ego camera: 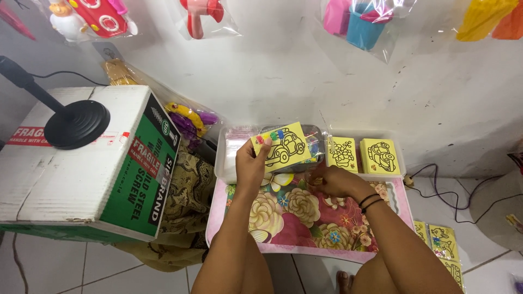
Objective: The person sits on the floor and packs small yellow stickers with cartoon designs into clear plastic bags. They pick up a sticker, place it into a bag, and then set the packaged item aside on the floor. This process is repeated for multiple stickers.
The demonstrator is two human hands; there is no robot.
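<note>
Left hand (250,163) gripped a yellow car card (283,146) upright over the clear tray (226,158) at the far edge of the floral desk (305,218). Right hand (332,182) was curled shut, pinching something too small to identify. Best to keep the card steady and work close to the tray

2 hands are in view, the left hand (250,163) and the right hand (335,182). 1 yellow card with a car outline (283,146) is held up. 2 stacks of yellow cards (342,152) (380,156) stand in 1 clear plastic tray (227,158). 3 more yellow cards (444,242) lie on the floor. 1 flowered tabletop (305,218), 1 cardboard box (81,163), 1 black round stand (76,124). 5 bagged toys (90,17) hang on the wall. 2 dark bands (370,201) circle the right wrist.
</note>
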